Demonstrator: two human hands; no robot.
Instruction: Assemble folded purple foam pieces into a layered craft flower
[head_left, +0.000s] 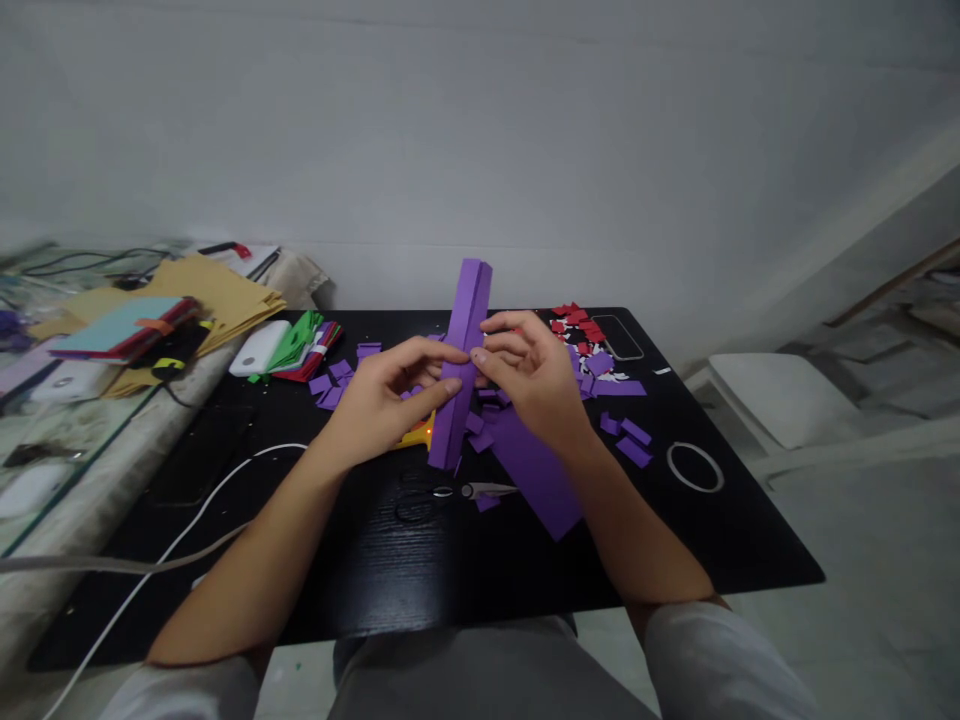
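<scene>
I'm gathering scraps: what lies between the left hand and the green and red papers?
Small purple pieces lie on the black table, in the head view.

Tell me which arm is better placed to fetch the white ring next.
Probably the right: the right grip is closer to the white ring, while the left grip is farther off. Both are on the folded purple paper, so the left would likely steady it alone.
</scene>
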